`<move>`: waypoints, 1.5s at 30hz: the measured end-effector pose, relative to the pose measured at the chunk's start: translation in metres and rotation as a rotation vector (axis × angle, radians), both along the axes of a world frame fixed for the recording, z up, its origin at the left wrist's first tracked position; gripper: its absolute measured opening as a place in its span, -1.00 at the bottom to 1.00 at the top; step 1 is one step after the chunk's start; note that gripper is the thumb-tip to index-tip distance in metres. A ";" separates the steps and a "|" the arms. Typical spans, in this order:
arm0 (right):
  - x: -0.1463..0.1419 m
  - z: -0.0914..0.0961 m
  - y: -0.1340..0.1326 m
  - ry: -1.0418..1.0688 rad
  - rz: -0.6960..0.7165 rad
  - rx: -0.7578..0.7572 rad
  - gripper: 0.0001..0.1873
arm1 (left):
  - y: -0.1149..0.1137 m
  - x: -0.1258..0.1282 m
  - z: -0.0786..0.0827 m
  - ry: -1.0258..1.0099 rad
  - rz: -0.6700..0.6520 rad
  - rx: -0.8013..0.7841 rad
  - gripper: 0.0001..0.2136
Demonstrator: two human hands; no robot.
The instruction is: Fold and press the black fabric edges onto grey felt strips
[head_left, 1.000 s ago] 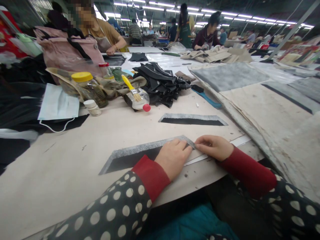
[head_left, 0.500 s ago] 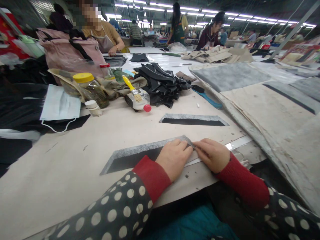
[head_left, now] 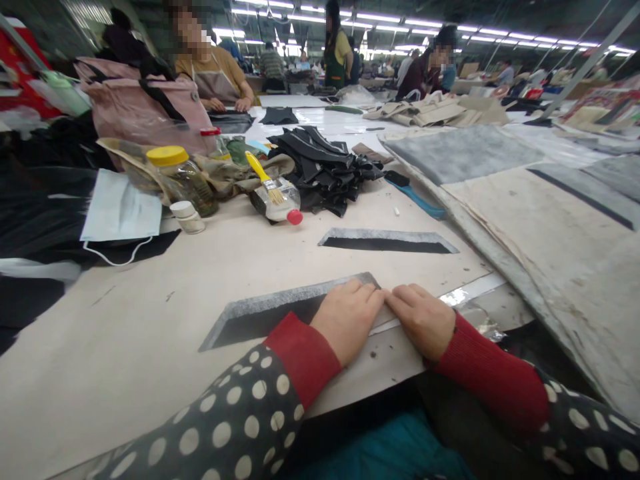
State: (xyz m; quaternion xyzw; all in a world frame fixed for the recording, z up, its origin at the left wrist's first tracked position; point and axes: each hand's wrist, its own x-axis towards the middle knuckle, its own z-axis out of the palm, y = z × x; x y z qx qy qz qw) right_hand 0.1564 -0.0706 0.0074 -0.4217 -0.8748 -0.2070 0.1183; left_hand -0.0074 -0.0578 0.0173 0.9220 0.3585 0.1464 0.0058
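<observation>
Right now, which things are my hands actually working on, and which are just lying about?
Working on:
left hand, flat on the grey felt strip
right hand, at that strip's tip

Lying about:
second felt strip
brush in a plastic bottle
yellow-lidded jar
pile of black pieces
face mask

Grey-and-black felt strip (head_left: pixel 270 307): rough, fuzzy grey fibre edge, matt black centre
Cream paper table covering (head_left: pixel 125 320): matt, smooth, scuffed
Clear plastic glue bottle (head_left: pixel 280 207): glossy, with a shiny red plastic cap
Yellow-handled brush (head_left: pixel 255 167): glossy plastic handle, metal ferrule
Pile of black leather-like strips (head_left: pixel 320 167): soft sheen
Red ribbed knit cuff (head_left: pixel 490 367): matt cloth
Black polka-dot sleeve (head_left: pixel 225 413): smooth cloth
</observation>
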 end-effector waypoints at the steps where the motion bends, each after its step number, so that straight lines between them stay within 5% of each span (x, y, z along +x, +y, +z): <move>1: -0.001 0.001 0.000 -0.002 0.000 0.004 -0.77 | 0.000 0.000 0.000 0.002 -0.003 -0.002 -0.82; 6: 0.000 0.000 -0.001 0.066 0.011 -0.051 -0.77 | -0.001 0.001 0.001 0.018 0.012 0.008 -0.78; 16: 0.025 0.005 0.013 0.529 0.049 -0.503 -0.71 | -0.004 0.001 0.003 0.072 0.031 0.052 -0.72; 29: 0.016 0.000 0.026 0.549 0.180 -0.495 -0.65 | -0.003 0.002 -0.002 0.033 0.027 0.042 -0.77; 45: 0.011 0.002 0.026 0.392 0.165 -0.448 -0.59 | -0.011 0.004 0.002 0.060 0.047 0.023 -0.80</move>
